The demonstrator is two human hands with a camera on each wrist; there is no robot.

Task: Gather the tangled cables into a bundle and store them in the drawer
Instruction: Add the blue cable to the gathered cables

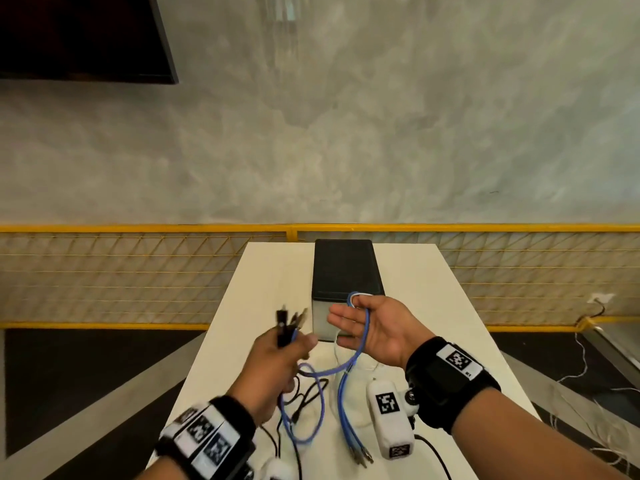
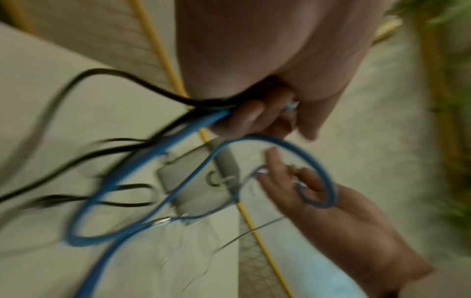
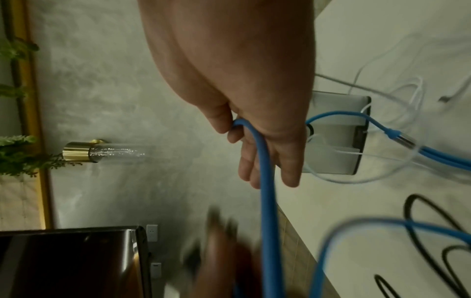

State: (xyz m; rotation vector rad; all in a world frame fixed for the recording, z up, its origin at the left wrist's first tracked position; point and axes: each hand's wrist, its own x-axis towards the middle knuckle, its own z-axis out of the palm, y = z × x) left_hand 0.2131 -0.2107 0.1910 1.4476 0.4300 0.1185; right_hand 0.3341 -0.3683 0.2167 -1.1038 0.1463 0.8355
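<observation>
A blue cable (image 1: 347, 407) runs between both hands and trails onto the white table (image 1: 433, 306). My left hand (image 1: 280, 351) grips a bunch of black and blue cable ends, which stick up above its fist; this hand (image 2: 265, 117) is blurred in the left wrist view. My right hand (image 1: 360, 323) is palm up with straight fingers, and a loop of the blue cable (image 3: 265, 181) hangs over its thumb. Black cables (image 1: 311, 393) lie on the table under the hands. The drawer box (image 1: 346, 268), black on top with a grey front (image 3: 336, 141), stands just beyond both hands.
Thin white cables (image 3: 382, 94) lie by the box. The table is narrow, with drops on both sides. A yellow mesh railing (image 1: 138, 278) runs behind it. A dark screen (image 1: 86, 36) hangs on the grey wall at the upper left.
</observation>
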